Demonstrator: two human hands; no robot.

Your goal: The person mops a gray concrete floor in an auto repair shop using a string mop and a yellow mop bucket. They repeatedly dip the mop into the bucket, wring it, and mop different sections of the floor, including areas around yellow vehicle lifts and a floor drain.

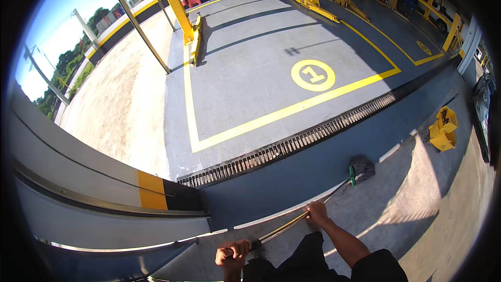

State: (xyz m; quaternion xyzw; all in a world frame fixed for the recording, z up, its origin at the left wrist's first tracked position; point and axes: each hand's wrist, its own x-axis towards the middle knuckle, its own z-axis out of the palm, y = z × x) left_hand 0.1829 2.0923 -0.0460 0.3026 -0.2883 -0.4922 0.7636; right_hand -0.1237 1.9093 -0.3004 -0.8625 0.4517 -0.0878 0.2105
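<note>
A mop [290,223] slants across in front of me, its handle running from lower left to upper right. My left hand [233,254] is closed round the dark grip at the handle's near end. Farther up the handle, my right hand [316,213] is wrapped about it with the arm stretched forward. At the far end a green clamp holds the grey string mop head [362,169], which rests on the grey floor just this side of the drain grate. Between the hands the pole shows yellowish and pale.
A slotted drain grate [276,152] crosses the floor ahead. Beyond it lies a yellow-lined bay with yellow lift posts [179,5]. A yellow mop bucket [443,129] stands at right, near a vehicle [483,112]. A wall with yellow and black bands [152,190] is at left.
</note>
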